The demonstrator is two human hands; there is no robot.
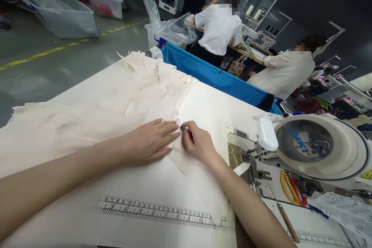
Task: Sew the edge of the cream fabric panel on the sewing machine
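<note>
My left hand (151, 141) lies flat with its fingers stretched out on a cream fabric piece (192, 174) on the white sewing table (215, 108). Right beside it, my right hand (197, 143) is curled, with thumb and forefinger pinching the fabric's edge near the left fingertips. The piece runs from the hands down toward a printed ruler (162, 211) along the table's front. A stack of cream cut pieces (116, 97) spreads to the left and behind the hands.
A white sewing machine (316, 151) stands at the right, with yellow-handled scissors (290, 190) and an awl-like tool (283, 215) by it. A blue cloth bin (215, 77) borders the table's far edge. Other people sit at machines behind; plastic tubs (66, 17) stand on the floor.
</note>
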